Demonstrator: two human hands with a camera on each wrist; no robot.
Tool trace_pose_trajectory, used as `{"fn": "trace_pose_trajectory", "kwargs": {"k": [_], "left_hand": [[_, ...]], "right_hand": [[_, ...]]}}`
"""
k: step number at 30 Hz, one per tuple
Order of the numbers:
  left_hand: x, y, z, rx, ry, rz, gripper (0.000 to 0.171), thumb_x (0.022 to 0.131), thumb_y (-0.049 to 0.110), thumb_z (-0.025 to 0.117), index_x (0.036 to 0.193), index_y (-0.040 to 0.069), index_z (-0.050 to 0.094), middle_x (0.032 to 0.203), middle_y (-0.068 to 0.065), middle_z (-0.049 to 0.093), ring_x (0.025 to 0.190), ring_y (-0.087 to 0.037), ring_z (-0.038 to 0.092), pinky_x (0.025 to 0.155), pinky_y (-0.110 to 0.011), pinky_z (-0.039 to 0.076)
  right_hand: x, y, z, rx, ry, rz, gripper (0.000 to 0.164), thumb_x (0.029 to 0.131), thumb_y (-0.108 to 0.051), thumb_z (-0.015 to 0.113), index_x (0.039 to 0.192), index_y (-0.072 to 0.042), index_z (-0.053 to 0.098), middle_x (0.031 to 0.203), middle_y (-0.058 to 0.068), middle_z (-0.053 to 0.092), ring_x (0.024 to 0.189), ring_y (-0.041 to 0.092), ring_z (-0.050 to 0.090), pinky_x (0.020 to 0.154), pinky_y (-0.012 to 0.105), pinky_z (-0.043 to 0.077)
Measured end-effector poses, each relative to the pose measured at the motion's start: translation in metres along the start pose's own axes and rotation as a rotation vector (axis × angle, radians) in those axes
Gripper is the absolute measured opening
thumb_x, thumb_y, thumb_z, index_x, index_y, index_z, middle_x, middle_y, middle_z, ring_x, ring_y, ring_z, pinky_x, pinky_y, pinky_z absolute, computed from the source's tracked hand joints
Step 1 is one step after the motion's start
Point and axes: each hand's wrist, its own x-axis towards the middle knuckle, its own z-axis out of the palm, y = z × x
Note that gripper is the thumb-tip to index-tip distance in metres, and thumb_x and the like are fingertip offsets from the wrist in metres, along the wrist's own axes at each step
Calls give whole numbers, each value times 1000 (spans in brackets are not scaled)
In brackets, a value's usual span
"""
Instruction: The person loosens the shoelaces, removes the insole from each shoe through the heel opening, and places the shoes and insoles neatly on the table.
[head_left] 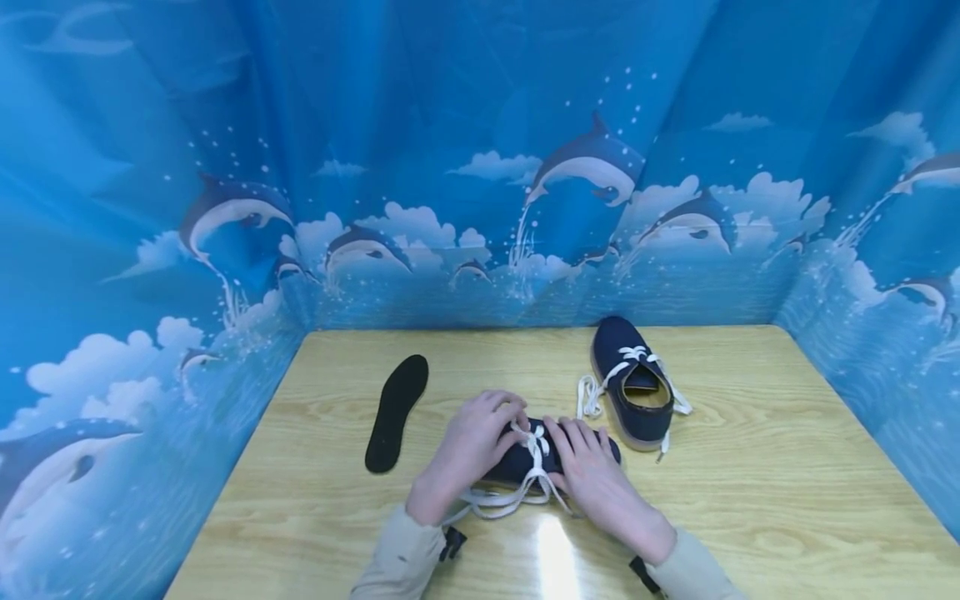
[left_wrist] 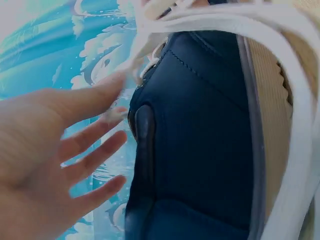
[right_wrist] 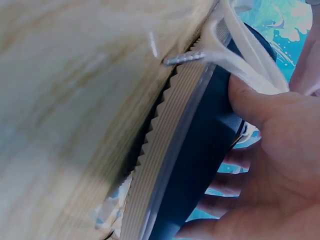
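A navy canvas shoe (head_left: 513, 467) lies sideways on the table near me, toe to the right. White shoelace (left_wrist: 292, 125) runs through its eyelets, and long loose ends trail over its near side. My left hand (head_left: 472, 437) is above the opening; its thumb and forefinger pinch the lace beside the eyelets, while the other fingers spread loosely. At the toe end my right hand (head_left: 596, 479) holds the shoe, thumb on the near side and fingers over the top. The ribbed pale sole edge (right_wrist: 155, 160) faces me in the right wrist view.
A second navy shoe (head_left: 621, 337) with loose white laces stands behind and to the right, toe pointing away. A black insole (head_left: 397, 408) lies flat on the wooden table (head_left: 780, 467) at left. Blue dolphin-print curtain (head_left: 450, 100) surrounds the back and sides.
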Motion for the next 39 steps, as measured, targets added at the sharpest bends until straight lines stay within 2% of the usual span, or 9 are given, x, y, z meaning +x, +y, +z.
{"fn": "trace_pose_trajectory", "kwargs": {"k": [3,6,10,15,20,23,28,35,39], "left_hand": [[5,-1,0,-29,136,-117,11,95,23,73,97,15,65,95,1,74,84,-15,71,68,-27,56],[12,-4,-1,-38,261,-257,11,96,22,71,95,15,63,84,1,75,69,-13,71,49,-23,46],[20,-10,-3,8,272,-348,12,95,26,73,92,16,66,82,2,76,68,-12,71,46,-22,43],[18,-12,-11,-5,146,-309,12,92,26,76,100,18,72,95,3,75,79,-12,72,63,-26,54],[5,-3,-16,-40,164,-265,12,92,27,76,93,17,70,88,5,69,71,-7,66,62,-21,52],[-4,4,-12,9,122,-199,23,85,36,82,85,19,67,77,9,61,63,-3,54,54,-16,42],[-17,11,5,98,18,-142,32,77,42,88,89,22,65,82,10,57,74,-7,52,58,-18,41],[-6,11,2,73,58,-188,18,83,31,85,81,23,69,73,12,59,68,-7,50,55,-19,39],[15,7,-10,-2,174,-248,12,91,25,77,89,18,67,70,10,66,59,-4,57,48,-16,40]], "right_hand": [[0,0,0,7,10,0,79,83,-38,80,145,-1,47,133,25,55,122,44,54,97,70,45],[0,0,1,23,15,10,80,83,-44,77,144,-2,49,133,25,56,122,45,54,98,70,44],[1,-1,2,37,5,25,81,83,-47,75,145,-2,49,134,25,56,123,45,54,99,71,43],[2,-4,3,39,-8,26,81,84,-47,74,145,-2,48,135,25,55,124,45,53,99,71,43],[2,-4,2,41,-18,33,80,85,-47,74,146,-2,47,136,26,54,126,45,52,101,71,41],[2,-3,1,39,-15,39,80,85,-47,74,145,-2,48,136,26,54,126,45,52,101,70,42],[2,0,0,31,-13,38,80,84,-47,74,145,-2,49,135,25,55,125,44,53,100,70,42],[1,1,1,38,2,26,79,84,-46,74,144,-2,49,134,25,56,124,45,53,99,70,42],[0,0,1,41,0,20,81,84,-46,75,145,-1,48,135,25,55,124,46,53,99,71,42]]}}
